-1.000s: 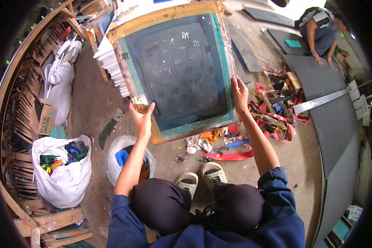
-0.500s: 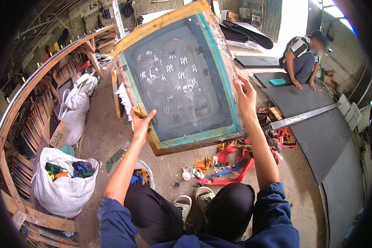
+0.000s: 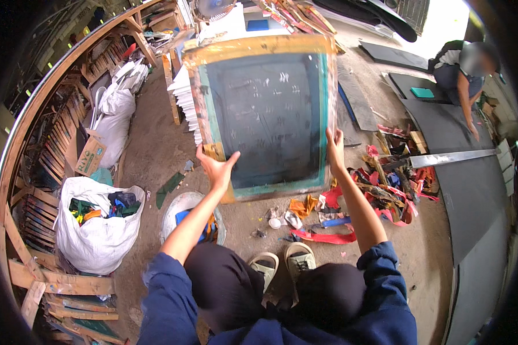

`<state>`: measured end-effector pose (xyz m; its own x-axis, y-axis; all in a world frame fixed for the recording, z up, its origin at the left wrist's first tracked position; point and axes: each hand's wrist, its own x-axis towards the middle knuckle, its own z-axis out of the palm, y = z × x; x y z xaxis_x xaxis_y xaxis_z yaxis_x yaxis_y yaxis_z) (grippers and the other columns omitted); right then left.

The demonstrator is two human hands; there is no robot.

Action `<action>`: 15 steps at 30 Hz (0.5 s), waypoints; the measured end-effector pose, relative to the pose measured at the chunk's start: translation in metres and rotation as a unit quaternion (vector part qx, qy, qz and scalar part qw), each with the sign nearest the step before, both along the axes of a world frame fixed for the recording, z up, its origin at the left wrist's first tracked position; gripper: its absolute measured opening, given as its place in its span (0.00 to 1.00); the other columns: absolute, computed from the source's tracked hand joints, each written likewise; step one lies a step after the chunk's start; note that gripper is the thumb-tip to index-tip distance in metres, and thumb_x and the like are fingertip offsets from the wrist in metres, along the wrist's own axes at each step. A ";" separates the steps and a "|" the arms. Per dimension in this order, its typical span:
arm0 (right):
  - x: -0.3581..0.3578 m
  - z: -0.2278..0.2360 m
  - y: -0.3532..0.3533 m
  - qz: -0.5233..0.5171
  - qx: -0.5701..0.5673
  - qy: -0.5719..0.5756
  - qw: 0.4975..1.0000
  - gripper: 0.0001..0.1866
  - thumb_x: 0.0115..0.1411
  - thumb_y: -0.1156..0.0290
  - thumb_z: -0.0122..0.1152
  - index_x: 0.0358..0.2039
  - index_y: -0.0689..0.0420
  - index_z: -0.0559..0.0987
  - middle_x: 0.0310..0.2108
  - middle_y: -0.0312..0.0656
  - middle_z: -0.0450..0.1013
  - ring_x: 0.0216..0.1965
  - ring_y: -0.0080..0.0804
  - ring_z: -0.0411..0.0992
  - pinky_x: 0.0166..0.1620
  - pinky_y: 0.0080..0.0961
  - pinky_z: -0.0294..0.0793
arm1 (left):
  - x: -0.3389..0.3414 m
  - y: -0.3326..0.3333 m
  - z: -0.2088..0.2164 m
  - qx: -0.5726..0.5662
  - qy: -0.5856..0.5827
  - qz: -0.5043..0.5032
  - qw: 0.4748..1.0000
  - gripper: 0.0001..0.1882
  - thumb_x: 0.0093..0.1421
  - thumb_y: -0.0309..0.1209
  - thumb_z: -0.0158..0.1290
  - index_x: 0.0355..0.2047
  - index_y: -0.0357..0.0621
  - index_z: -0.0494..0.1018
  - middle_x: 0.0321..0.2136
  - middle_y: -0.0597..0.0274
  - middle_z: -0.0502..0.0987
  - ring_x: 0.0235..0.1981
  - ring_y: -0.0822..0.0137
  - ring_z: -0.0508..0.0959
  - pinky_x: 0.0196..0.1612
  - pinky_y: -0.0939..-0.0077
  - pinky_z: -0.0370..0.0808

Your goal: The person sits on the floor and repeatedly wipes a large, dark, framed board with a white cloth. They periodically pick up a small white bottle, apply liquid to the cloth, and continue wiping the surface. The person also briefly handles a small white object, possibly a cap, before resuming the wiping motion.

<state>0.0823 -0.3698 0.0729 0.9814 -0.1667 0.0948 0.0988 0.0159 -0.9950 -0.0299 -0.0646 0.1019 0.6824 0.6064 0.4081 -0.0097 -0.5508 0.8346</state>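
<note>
A screen-printing frame is held up in front of me, its dark mesh bordered by teal and yellow-brown tape. Faint small motifs show on the mesh. My left hand grips its lower left side, thumb across the front and fingers mostly behind. On the right edge, low down, my right hand is closed round the frame, its fingertips partly hidden. The frame is off the floor, above my knees and shoes.
A white sack of fabric scraps and a bucket stand at left, beside wooden racks. Coloured scraps litter the floor at right. Beyond, a person crouches by dark sheets crossed by a metal straightedge.
The frame has come down and levelled out, its face tilting so the motifs look fainter. Both hands still hold it. The view has shifted, and the crouching person's arm now reaches lower over the sheet.
</note>
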 end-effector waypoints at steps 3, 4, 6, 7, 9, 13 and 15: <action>0.010 -0.052 0.001 -0.016 -0.014 0.002 1.000 0.37 0.56 0.47 0.58 0.56 0.61 0.59 0.47 0.48 0.66 0.49 0.34 0.64 0.53 0.28 0.60 | 0.008 -0.003 -0.044 0.019 -0.011 0.016 1.000 0.57 0.34 0.47 0.72 0.57 0.43 0.47 0.52 0.46 0.58 0.53 0.49 0.63 0.55 0.52 0.57; 0.006 -0.074 0.001 -0.021 -0.012 0.004 1.000 0.37 0.56 0.48 0.59 0.56 0.61 0.59 0.49 0.49 0.65 0.50 0.35 0.64 0.54 0.28 0.60 | 0.009 -0.003 -0.064 0.007 -0.007 0.007 1.000 0.57 0.34 0.47 0.72 0.57 0.43 0.47 0.51 0.46 0.58 0.52 0.49 0.63 0.55 0.52 0.58; 0.002 -0.095 0.004 -0.033 -0.023 0.049 0.998 0.39 0.55 0.49 0.62 0.56 0.62 0.58 0.52 0.53 0.63 0.55 0.40 0.61 0.57 0.29 0.57 | 0.012 0.000 -0.093 -0.016 -0.004 -0.008 1.000 0.57 0.34 0.47 0.72 0.57 0.44 0.47 0.51 0.46 0.58 0.52 0.50 0.63 0.54 0.53 0.58; 0.004 -0.101 -0.003 -0.031 -0.036 0.063 0.997 0.39 0.54 0.49 0.62 0.55 0.63 0.58 0.52 0.54 0.62 0.56 0.41 0.60 0.58 0.30 0.56 | 0.014 -0.005 -0.103 -0.027 -0.005 -0.011 1.000 0.57 0.34 0.47 0.72 0.57 0.44 0.47 0.51 0.46 0.57 0.52 0.50 0.64 0.54 0.53 0.58; 0.000 -0.117 -0.008 -0.026 -0.065 0.031 0.997 0.38 0.54 0.51 0.63 0.55 0.63 0.59 0.51 0.55 0.63 0.55 0.40 0.61 0.57 0.31 0.57 | 0.018 -0.013 -0.120 -0.048 -0.007 -0.017 0.999 0.57 0.35 0.46 0.72 0.57 0.43 0.47 0.51 0.46 0.57 0.51 0.51 0.64 0.54 0.53 0.59; -0.010 -0.120 0.000 -0.040 -0.115 -0.021 0.992 0.37 0.54 0.52 0.63 0.54 0.63 0.60 0.46 0.55 0.68 0.51 0.42 0.66 0.54 0.31 0.62 | 0.015 -0.011 -0.137 -0.012 -0.006 -0.004 1.000 0.56 0.37 0.45 0.72 0.57 0.39 0.47 0.50 0.45 0.57 0.51 0.52 0.63 0.55 0.56 0.59; -0.009 -0.120 -0.007 -0.052 -0.160 0.017 0.986 0.37 0.55 0.51 0.62 0.54 0.63 0.59 0.46 0.57 0.67 0.51 0.46 0.67 0.53 0.32 0.63 | 0.017 -0.014 -0.142 0.088 0.020 -0.008 0.996 0.56 0.44 0.45 0.67 0.62 0.37 0.42 0.56 0.38 0.52 0.56 0.46 0.57 0.58 0.51 0.53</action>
